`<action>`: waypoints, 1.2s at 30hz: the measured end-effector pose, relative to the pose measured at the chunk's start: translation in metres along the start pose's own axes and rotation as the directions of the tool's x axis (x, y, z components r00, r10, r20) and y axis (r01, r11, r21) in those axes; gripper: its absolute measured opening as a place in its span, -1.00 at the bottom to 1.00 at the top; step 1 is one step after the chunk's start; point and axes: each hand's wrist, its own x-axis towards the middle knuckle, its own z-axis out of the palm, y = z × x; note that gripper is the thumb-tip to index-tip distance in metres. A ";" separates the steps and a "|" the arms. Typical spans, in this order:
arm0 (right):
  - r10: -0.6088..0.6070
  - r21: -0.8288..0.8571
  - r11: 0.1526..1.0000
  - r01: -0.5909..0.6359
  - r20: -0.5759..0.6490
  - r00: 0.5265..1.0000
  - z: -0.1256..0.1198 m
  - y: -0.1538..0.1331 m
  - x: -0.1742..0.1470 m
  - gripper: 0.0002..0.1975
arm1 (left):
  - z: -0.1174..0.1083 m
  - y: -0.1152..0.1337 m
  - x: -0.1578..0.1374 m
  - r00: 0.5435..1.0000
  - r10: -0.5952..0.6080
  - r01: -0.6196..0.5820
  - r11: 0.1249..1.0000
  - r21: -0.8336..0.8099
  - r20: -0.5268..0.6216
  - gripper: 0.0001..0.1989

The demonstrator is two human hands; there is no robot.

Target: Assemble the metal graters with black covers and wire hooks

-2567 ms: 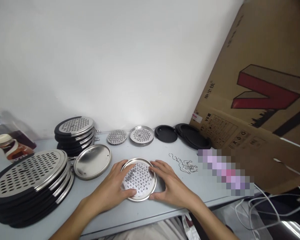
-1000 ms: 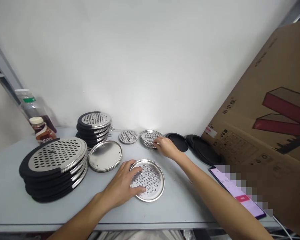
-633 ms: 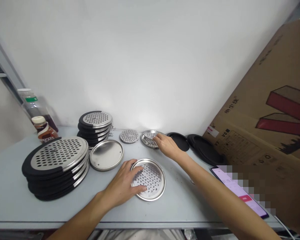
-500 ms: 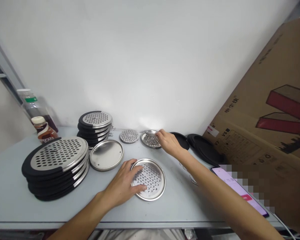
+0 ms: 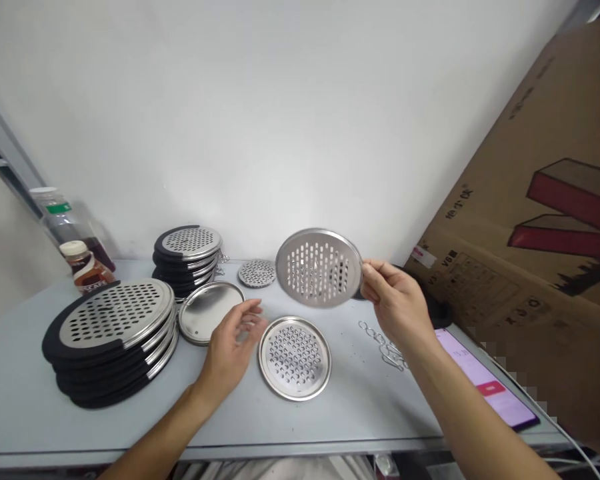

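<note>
My right hand [image 5: 393,293] pinches the right rim of a round perforated metal plate [image 5: 320,269], raised above the table and tilted so that its holed face shows. Below it, a second perforated metal plate [image 5: 295,359] with a raised rim lies on the table. My left hand [image 5: 236,340] is off the table just left of that second plate, fingers loosely apart and holding nothing. Behind the left fingers lie plain metal discs [image 5: 211,308] in a short stack. A smaller perforated disc [image 5: 257,273] rests near the wall.
Two stacks of black-edged perforated discs, a large one [image 5: 113,317] and a farther one [image 5: 190,241], stand at left. Bottles [image 5: 87,267] are behind them. Metal rings and hooks [image 5: 385,347], black round pieces [image 5: 435,307], a phone [image 5: 485,387] and a cardboard box [image 5: 540,253] are at right.
My right hand has lifted a perforated plate from near the wall and brought it closer. My left hand has let go of the plate on the table and moved up and left.
</note>
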 end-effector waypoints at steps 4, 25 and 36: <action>0.336 0.303 0.871 -0.386 0.206 0.919 0.000 0.009 -0.035 -0.77 | -0.007 0.013 0.001 0.974 -0.149 0.181 0.964 -0.192 0.168 -0.60; 0.170 -0.702 0.710 0.063 0.256 0.952 0.003 0.072 -0.084 -0.62 | -0.004 -0.007 0.001 0.851 -0.397 0.368 0.918 0.150 0.344 -0.42; 0.193 -0.763 0.631 0.141 0.331 0.924 0.011 0.064 -0.083 -0.69 | -0.006 -0.011 0.002 0.889 -0.334 0.221 0.912 0.345 0.314 -0.53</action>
